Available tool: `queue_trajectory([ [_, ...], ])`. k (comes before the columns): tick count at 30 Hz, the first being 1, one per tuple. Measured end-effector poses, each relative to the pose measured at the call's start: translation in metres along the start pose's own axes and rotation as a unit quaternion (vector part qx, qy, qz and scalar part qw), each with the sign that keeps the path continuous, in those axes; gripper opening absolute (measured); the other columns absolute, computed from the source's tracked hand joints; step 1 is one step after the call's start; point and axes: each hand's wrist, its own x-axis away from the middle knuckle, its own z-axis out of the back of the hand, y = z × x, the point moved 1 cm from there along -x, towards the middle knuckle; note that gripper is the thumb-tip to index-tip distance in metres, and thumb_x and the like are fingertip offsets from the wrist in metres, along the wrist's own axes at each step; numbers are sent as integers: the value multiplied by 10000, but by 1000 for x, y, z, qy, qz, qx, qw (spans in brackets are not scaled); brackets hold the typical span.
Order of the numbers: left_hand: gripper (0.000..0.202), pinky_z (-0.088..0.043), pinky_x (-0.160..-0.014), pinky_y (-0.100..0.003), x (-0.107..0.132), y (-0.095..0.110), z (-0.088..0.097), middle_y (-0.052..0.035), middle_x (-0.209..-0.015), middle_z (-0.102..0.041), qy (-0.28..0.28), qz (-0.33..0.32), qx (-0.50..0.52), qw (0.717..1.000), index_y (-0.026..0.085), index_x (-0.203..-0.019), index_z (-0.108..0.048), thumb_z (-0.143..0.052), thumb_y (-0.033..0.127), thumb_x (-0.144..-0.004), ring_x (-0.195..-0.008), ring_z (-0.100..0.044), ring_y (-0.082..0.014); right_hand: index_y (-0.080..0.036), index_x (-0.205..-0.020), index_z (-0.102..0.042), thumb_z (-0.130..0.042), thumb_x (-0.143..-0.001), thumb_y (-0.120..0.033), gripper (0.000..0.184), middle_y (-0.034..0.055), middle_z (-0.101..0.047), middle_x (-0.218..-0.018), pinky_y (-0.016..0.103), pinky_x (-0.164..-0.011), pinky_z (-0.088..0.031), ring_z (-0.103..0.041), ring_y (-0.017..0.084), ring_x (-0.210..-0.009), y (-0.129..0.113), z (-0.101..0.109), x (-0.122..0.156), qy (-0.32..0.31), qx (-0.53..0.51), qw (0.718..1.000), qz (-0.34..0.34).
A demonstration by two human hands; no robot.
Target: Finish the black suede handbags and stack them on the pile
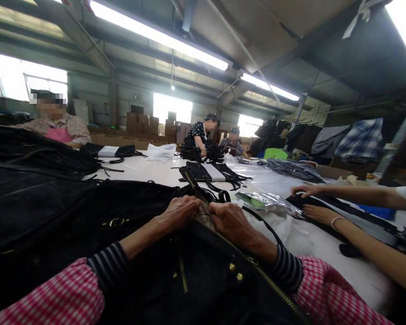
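A black jacket [149, 280] with a leathery look, brass zips and snap studs lies spread in front of me. My left hand [181, 212] is closed, its fingers pinched on the jacket's edge. Just to its right, my right hand [232, 221] is closed too and grips the edge beside the brass zip [267, 277]. Between both hands a strip of beige lining [205, 214] shows. What exactly the fingertips pinch is hidden. Another black piece with a brass buckle [116, 222] lies to the left of my left hand.
Black strapped bundles with white paper bands [213, 171] [108, 151] lie on the white table [138, 169]. At right, a co-worker's hands [311, 203] rest on dark fabric. Clear plastic [160, 152] and silvery packaging [267, 201] lie about. Several people work beyond.
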Motion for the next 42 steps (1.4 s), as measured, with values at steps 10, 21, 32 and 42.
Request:
queue_trajectory([
  [10, 145, -479, -838, -348, -1, -8, -2, -81, -1015, -687, 34, 31, 112, 993, 171, -951, -628, -517, 243, -891, -980, -635, -254, -202, -889, -663, -516, -900, -175, 149, 37, -713, -801, 277, -649, -298, -646, 176, -758, 0, 1, 2, 10, -35, 999, -10],
  [21, 190, -447, -671, -239, -2, -11, 13, -37, -760, -691, 17, 9, 610, 792, 116, -783, -647, -709, 292, -749, -683, -592, -119, -155, -837, -630, -708, -766, -276, 160, -20, -645, -634, 220, -459, -323, -499, 98, -476, 5, -14, -8, -38, -590, 801, -95],
  [32, 373, -492, -679, -251, -4, -16, 2, -56, -735, -738, 68, 28, 674, 735, 93, -943, -746, -856, 284, -642, -652, -656, -144, -188, -997, -716, -826, -726, -258, 301, 57, -751, -1017, 279, -771, -536, -699, 208, -968, 5, -16, -4, 27, -648, 761, -32],
  [42, 300, -513, -645, -275, -3, -9, 3, -70, -693, -721, 94, 25, 652, 752, 86, -788, -736, -811, 361, -696, -612, -654, -156, -169, -788, -716, -697, -849, -339, 183, 12, -662, -732, 262, -611, -436, -567, 136, -674, 3, -7, -11, 157, -492, 856, -26],
])
